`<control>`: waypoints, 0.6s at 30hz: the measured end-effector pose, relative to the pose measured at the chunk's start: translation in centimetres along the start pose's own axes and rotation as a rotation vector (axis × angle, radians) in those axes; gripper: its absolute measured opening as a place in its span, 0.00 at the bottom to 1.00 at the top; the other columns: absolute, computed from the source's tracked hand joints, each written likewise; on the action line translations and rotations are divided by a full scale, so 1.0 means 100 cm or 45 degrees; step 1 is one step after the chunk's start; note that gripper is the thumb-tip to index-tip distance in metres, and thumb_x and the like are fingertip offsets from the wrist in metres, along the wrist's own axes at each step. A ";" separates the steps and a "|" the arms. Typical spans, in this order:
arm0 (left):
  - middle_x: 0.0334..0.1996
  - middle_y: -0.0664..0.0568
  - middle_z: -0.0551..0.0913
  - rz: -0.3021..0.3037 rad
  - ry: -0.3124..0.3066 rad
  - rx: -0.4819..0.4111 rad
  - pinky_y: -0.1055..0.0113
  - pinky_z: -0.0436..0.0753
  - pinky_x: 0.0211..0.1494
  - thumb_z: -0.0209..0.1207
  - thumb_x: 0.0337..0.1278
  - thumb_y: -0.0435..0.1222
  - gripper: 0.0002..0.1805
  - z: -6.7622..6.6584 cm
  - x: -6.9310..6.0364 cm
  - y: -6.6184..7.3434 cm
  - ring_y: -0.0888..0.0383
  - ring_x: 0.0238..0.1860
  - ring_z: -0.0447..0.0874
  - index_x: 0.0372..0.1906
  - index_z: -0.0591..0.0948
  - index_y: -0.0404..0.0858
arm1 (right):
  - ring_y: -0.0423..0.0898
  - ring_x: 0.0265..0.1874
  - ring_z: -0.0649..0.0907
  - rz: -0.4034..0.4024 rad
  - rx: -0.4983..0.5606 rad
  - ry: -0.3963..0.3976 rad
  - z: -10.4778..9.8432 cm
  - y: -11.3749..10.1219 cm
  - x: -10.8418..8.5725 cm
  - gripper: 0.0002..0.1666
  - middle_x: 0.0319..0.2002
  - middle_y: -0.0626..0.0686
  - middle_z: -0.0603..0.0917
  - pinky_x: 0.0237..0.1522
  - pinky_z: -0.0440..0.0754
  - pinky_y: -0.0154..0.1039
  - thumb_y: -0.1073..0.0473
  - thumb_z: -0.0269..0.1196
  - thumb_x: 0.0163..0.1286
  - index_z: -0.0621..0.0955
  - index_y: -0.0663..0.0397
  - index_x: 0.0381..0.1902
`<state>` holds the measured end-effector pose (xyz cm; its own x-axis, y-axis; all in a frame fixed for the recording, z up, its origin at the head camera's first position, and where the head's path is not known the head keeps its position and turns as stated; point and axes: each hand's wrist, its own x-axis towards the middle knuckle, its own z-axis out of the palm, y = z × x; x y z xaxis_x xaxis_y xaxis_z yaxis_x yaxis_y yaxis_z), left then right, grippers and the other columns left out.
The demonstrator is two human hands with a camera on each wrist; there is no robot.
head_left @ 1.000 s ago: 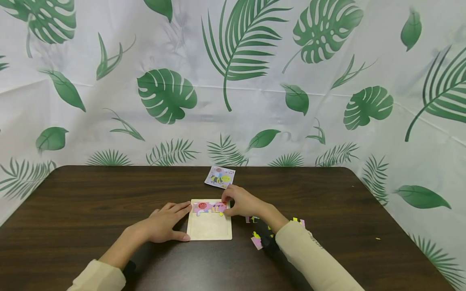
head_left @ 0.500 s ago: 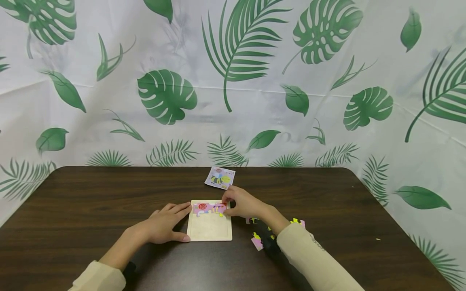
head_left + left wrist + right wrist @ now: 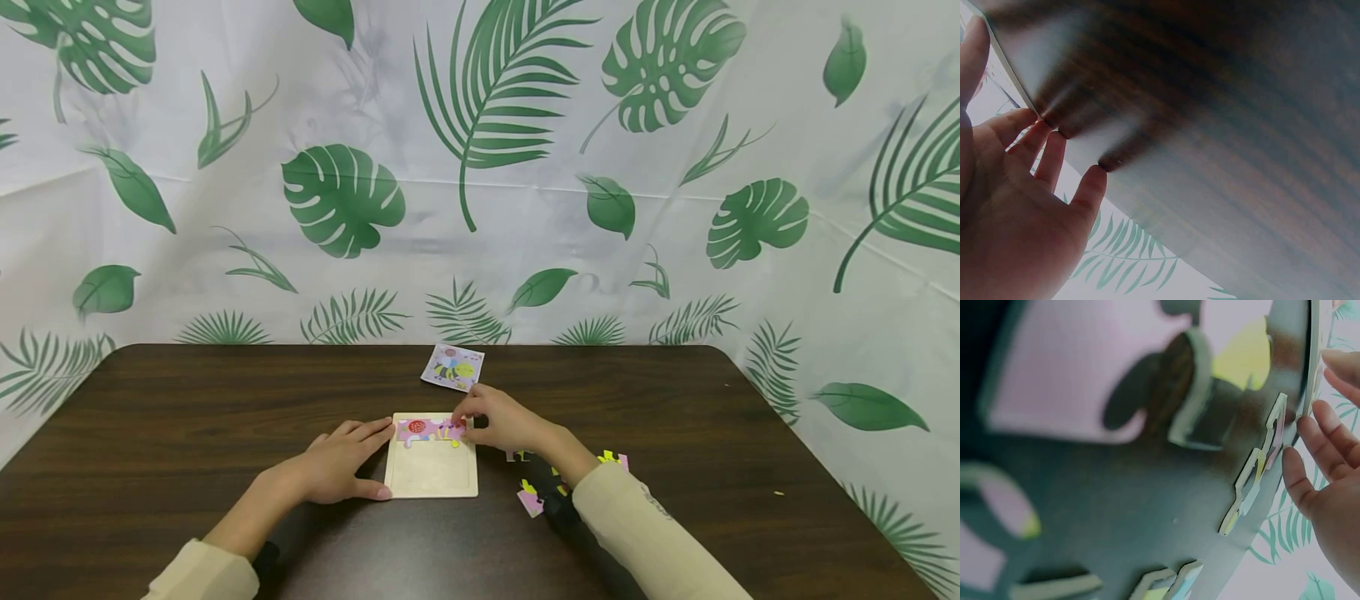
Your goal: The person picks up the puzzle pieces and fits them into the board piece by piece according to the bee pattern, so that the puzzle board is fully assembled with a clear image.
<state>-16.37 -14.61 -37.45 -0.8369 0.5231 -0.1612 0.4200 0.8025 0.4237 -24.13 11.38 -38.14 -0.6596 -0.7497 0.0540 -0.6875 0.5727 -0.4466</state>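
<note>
A light wooden puzzle tray [image 3: 432, 472] lies on the table, a strip of pink puzzle pieces [image 3: 417, 427] fitted along its far side. My left hand [image 3: 336, 468] rests against the tray's left edge, thumb and fingers spread; the left wrist view shows the fingers [image 3: 1052, 156] reaching along the edge. At the far right corner, my right hand [image 3: 502, 421] has its thumb and index finger bent around a puzzle piece [image 3: 447, 431] with yellow bee stripes, pinching it in the tray. In the right wrist view the other fingers [image 3: 1300, 478] hang loosely; the fingertips' contact is hidden.
Several loose pieces [image 3: 530, 502] with pink and yellow parts lie under the right forearm, partly hidden by it. A bee picture card [image 3: 453, 367] lies beyond the tray. A small chip [image 3: 778, 493] sits far right on the dark wooden table [image 3: 225, 392]. A leaf-print cloth [image 3: 525, 233] hangs behind.
My right index fingertip has shifted slightly left over the piece at the tray's far right corner. My left hand and the tray stay where they were.
</note>
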 end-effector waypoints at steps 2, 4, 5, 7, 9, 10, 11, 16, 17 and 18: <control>0.67 0.45 0.57 -0.002 -0.001 0.001 0.36 0.57 0.53 0.61 0.47 0.56 0.46 0.000 0.000 0.000 0.43 0.62 0.56 0.67 0.61 0.35 | 0.46 0.39 0.75 0.000 0.000 0.003 0.000 0.000 0.000 0.09 0.35 0.49 0.74 0.43 0.73 0.38 0.63 0.64 0.58 0.82 0.53 0.39; 0.67 0.45 0.57 -0.005 -0.002 0.000 0.35 0.57 0.53 0.61 0.47 0.56 0.46 0.000 0.000 0.000 0.43 0.62 0.56 0.67 0.61 0.35 | 0.46 0.39 0.75 0.004 0.000 0.005 0.000 0.000 0.000 0.09 0.35 0.49 0.74 0.43 0.73 0.37 0.63 0.64 0.59 0.82 0.53 0.39; 0.67 0.45 0.57 -0.006 -0.003 -0.001 0.35 0.57 0.53 0.61 0.47 0.55 0.46 0.000 0.000 0.000 0.43 0.62 0.56 0.67 0.61 0.35 | 0.46 0.39 0.75 0.004 0.002 0.006 0.000 0.000 0.000 0.09 0.35 0.49 0.74 0.43 0.73 0.38 0.63 0.64 0.59 0.82 0.54 0.39; 0.67 0.44 0.57 -0.007 -0.005 -0.007 0.35 0.57 0.53 0.61 0.47 0.55 0.46 0.000 0.000 0.000 0.43 0.63 0.56 0.67 0.61 0.35 | 0.46 0.38 0.75 0.000 0.007 0.009 0.000 -0.001 -0.001 0.09 0.35 0.50 0.74 0.42 0.73 0.38 0.63 0.64 0.59 0.83 0.54 0.39; 0.67 0.44 0.57 -0.008 -0.005 -0.010 0.36 0.57 0.53 0.61 0.47 0.55 0.46 0.000 0.000 0.001 0.43 0.63 0.55 0.67 0.60 0.35 | 0.47 0.38 0.75 0.003 0.016 0.007 -0.001 -0.002 0.000 0.10 0.35 0.50 0.74 0.42 0.73 0.38 0.63 0.64 0.59 0.83 0.54 0.40; 0.67 0.44 0.57 -0.008 -0.005 -0.011 0.36 0.57 0.53 0.61 0.47 0.55 0.46 0.000 0.000 0.001 0.43 0.63 0.55 0.67 0.60 0.35 | 0.47 0.38 0.75 0.004 0.018 0.006 -0.001 -0.002 0.000 0.10 0.34 0.51 0.74 0.41 0.73 0.38 0.63 0.64 0.59 0.83 0.54 0.40; 0.67 0.44 0.57 -0.006 -0.005 -0.012 0.36 0.57 0.53 0.61 0.47 0.55 0.46 0.000 0.000 0.001 0.43 0.63 0.55 0.67 0.60 0.35 | 0.47 0.37 0.74 0.000 0.020 0.006 -0.001 -0.003 0.000 0.10 0.34 0.51 0.74 0.40 0.72 0.37 0.63 0.65 0.58 0.83 0.54 0.40; 0.67 0.44 0.57 -0.003 -0.003 -0.008 0.35 0.57 0.53 0.61 0.48 0.55 0.45 0.000 0.000 0.001 0.43 0.62 0.56 0.67 0.61 0.35 | 0.47 0.35 0.72 0.026 0.004 -0.004 0.000 -0.003 0.001 0.12 0.33 0.51 0.73 0.36 0.69 0.35 0.63 0.65 0.58 0.84 0.53 0.41; 0.67 0.44 0.57 -0.002 -0.003 -0.007 0.35 0.57 0.53 0.61 0.47 0.55 0.45 0.000 0.000 0.001 0.43 0.62 0.56 0.67 0.61 0.35 | 0.47 0.34 0.71 0.031 0.004 -0.006 0.000 -0.002 0.001 0.12 0.33 0.50 0.72 0.36 0.69 0.35 0.63 0.65 0.58 0.84 0.52 0.41; 0.67 0.44 0.57 -0.003 -0.003 -0.007 0.35 0.57 0.53 0.61 0.47 0.55 0.45 0.000 0.000 0.001 0.43 0.62 0.56 0.67 0.61 0.35 | 0.46 0.34 0.71 0.041 0.005 -0.011 0.000 -0.002 0.001 0.12 0.33 0.50 0.72 0.36 0.69 0.35 0.63 0.65 0.58 0.84 0.52 0.41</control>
<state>-16.33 -14.55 -37.40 -0.8370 0.5221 -0.1641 0.4162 0.8020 0.4284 -24.05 11.14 -38.05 -0.6788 -0.7336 0.0318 -0.6646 0.5954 -0.4515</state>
